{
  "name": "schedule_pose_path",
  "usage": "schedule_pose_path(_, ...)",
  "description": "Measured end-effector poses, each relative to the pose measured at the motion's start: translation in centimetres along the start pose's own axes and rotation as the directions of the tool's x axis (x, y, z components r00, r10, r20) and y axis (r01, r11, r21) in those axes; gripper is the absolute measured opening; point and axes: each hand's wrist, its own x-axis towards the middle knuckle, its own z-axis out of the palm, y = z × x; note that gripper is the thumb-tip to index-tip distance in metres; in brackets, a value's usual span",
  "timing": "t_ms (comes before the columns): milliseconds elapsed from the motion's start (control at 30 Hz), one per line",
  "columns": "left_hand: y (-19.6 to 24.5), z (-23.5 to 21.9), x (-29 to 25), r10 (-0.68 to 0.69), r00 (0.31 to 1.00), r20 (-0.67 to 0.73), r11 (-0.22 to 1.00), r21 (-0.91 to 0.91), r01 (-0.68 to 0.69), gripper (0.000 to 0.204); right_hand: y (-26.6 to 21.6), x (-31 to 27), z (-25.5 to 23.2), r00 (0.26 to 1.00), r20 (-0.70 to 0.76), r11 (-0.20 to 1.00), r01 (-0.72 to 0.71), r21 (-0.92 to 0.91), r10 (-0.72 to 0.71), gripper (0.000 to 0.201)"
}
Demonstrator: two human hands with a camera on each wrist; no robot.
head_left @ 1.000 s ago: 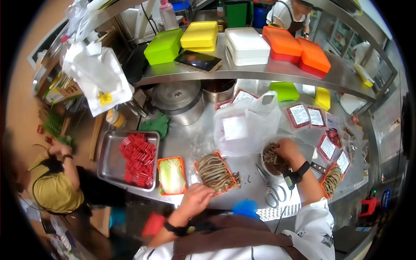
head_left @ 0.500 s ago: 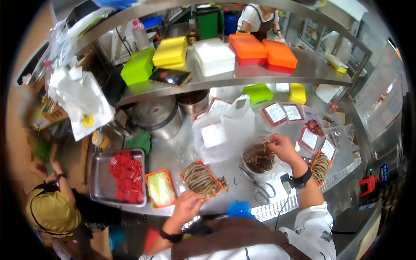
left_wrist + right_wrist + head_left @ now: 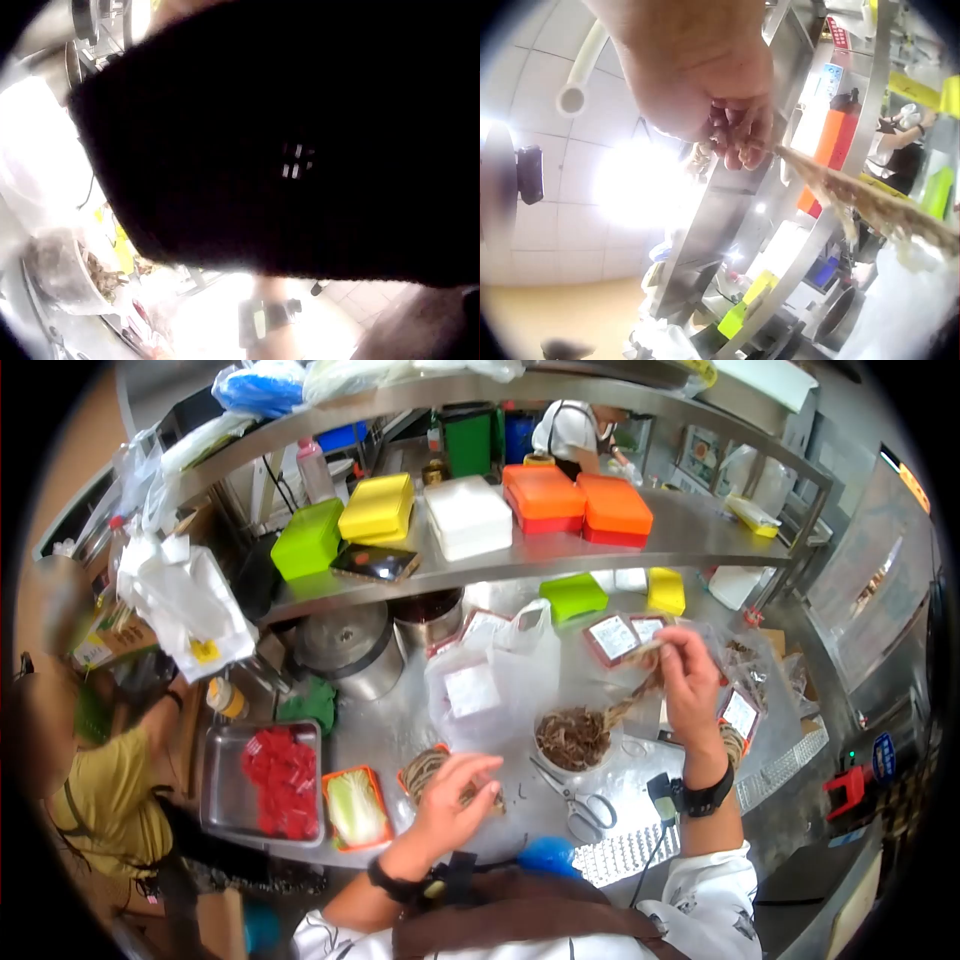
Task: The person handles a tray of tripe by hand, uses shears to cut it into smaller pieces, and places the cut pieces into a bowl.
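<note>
My right hand (image 3: 690, 685) is raised above and to the right of a round bowl (image 3: 570, 768) and pinches long, limp strips of brown tripe (image 3: 632, 702) at their upper end. In the right wrist view the tripe strip (image 3: 870, 199) stretches away from the curled fingers. More shredded tripe (image 3: 572, 735) fills the bowl. Over an orange-rimmed tray of striped brown tripe (image 3: 425, 765) hovers my left hand (image 3: 458, 800), its fingers loosely bent and holding nothing. The left hand partly covers that tray. Something black blocks most of the left wrist view.
Scissors (image 3: 582, 810) lie in front of the bowl. Leftward are a cabbage tray (image 3: 357, 810) and a steel pan (image 3: 222, 785) with red packets. A white plastic bag (image 3: 490, 695) and lidded pot (image 3: 345, 645) stand behind, under a steel shelf (image 3: 560, 560) of colored boxes. Another person works at left.
My right hand has risen from the bowl, drawing tripe strips up and to the right. The left hand has lifted off the tray's edge and its fingers have spread. The head view has shifted.
</note>
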Motion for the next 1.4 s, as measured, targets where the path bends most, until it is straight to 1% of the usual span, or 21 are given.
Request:
schedule_pose_path(33,0.4,-0.1,0.0,-0.026,1.0,0.001,1.0,0.001,0.026,0.026,-0.2,0.1,0.4,0.999,-0.025,0.997,0.026,0.068,-0.024,0.016)
schedule_pose_path(100,0.6,-0.2,0.7,0.049,0.997,-0.064,0.999,0.007,-0.048,0.032,-1.9,0.0,1.0,0.999,-0.001,0.999,0.032,0.004,-0.032,0.015)
schedule_pose_path(167,1.0,-0.2,1.1,0.053,0.994,-0.093,0.998,0.024,-0.051,0.037,-4.1,-0.4,2.8,0.929,0.29,0.872,0.33,-0.362,-0.231,0.016)
schedule_pose_path(200,2.0,-0.2,1.4,0.034,0.992,-0.12,0.999,-0.013,-0.036,0.038,-4.5,-1.0,4.5,0.904,0.347,0.896,0.351,-0.273,-0.248,0.019)
schedule_pose_path(267,2.5,-0.2,1.1,-0.051,0.988,-0.145,0.998,-0.048,0.044,0.039,-4.6,-2.3,7.3,0.814,0.548,0.883,0.386,-0.266,-0.191,0.018)
schedule_pose_path(300,2.2,-0.3,1.1,-0.039,0.994,-0.105,0.999,-0.008,0.038,0.039,-4.2,-3.2,8.7,0.766,0.621,0.88,0.399,-0.257,-0.166,0.017)
schedule_pose_path(367,1.3,-0.5,-0.1,-0.056,0.995,-0.081,0.998,0.038,0.059,0.039,-2.6,-5.0,10.8,0.706,0.696,0.9,0.378,-0.216,-0.129,0.017)
schedule_pose_path(433,-0.7,-0.7,-1.4,-0.296,0.955,0.017,0.953,0.067,0.294,0.038,-0.9,-6.4,12.6,0.641,0.758,0.908,0.379,-0.177,-0.12,0.016)
schedule_pose_path(500,-3.4,-0.6,-3.1,-0.379,0.925,0.014,0.923,0.075,0.377,0.031,0.6,-7.9,14.1,0.627,0.776,0.936,0.309,-0.172,-0.065,0.018)
schedule_pose_path(567,-5.2,-0.8,-4.7,-0.509,0.852,0.121,0.86,0.036,0.509,0.022,2.2,-9.2,15.4,0.61,0.792,0.958,0.243,-0.152,-0.029,0.017)
schedule_pose_path(667,-6.4,-1.7,-7.3,-0.527,0.846,0.077,0.844,0.162,0.511,0.014,4.6,-10.9,16.0,0.547,0.836,0.984,0.126,-0.127,0.038,0.018)
schedule_pose_path(700,-7.1,-2.0,-8.3,-0.541,0.838,0.074,0.826,0.236,0.512,0.013,5.4,-11.3,15.8,0.486,0.869,0.976,0.127,-0.179,0.096,0.018)
schedule_pose_path(733,-8.3,-2.1,-9.7,-0.583,0.811,0.049,0.795,0.241,0.557,0.014,6.2,-11.4,15.7,0.423,0.893,0.964,0.136,-0.229,0.152,0.02)
schedule_pose_path(833,-9.2,-2.4,-12.1,-0.66,0.751,0.042,0.726,0.297,0.621,0.014,7.8,-12.2,14.8,0.367,0.904,0.965,0.055,-0.256,0.219,0.019)
schedule_pose_path(900,-10.6,-1.9,-13.6,-0.685,0.726,0.059,0.711,0.269,0.649,0.015,9.4,-13.3,14.6,0.385,0.899,0.968,0.048,-0.245,0.209,0.018)
schedule_pose_path(1000,-12.9,-0.2,-15.5,-0.41,0.91,-0.067,0.841,0.358,0.405,0.014,11.6,-14.5,15.1,0.442,0.88,0.976,0.049,-0.214,0.171,0.014)
schedule_pose_path(1067,-12.9,0.1,-14.9,-0.388,0.916,-0.103,0.829,0.396,0.395,0.013,12.5,-14.9,15.4,0.476,0.868,0.98,0.052,-0.192,0.145,0.013)
schedule_pose_path(1133,-13.2,0.4,-14.6,-0.367,0.92,-0.138,0.812,0.435,0.389,0.011,13.2,-15.1,15.9,0.546,0.812,0.969,0.003,-0.248,0.206,0.01)
schedule_pose_path(1233,-13.9,0.7,-14.7,-0.354,0.918,-0.18,0.808,0.434,0.398,0.012,14.2,-15.8,16.6,0.575,0.8,0.977,0.003,-0.215,0.174,0.009)
schedule_pose_path(1333,-13.9,1.4,-15.1,-0.366,0.898,-0.247,0.814,0.383,0.437,0.012,13.8,-15.9,17.5,0.62,0.767,0.977,-0.003,-0.213,0.169,0.009)
schedule_pose_path(1400,-15.1,2.0,-16.3,-0.616,0.716,-0.327,0.759,-0.005,0.651,0.013,13.7,-15.8,17.9,0.647,0.748,0.979,0.005,-0.202,0.151,0.009)
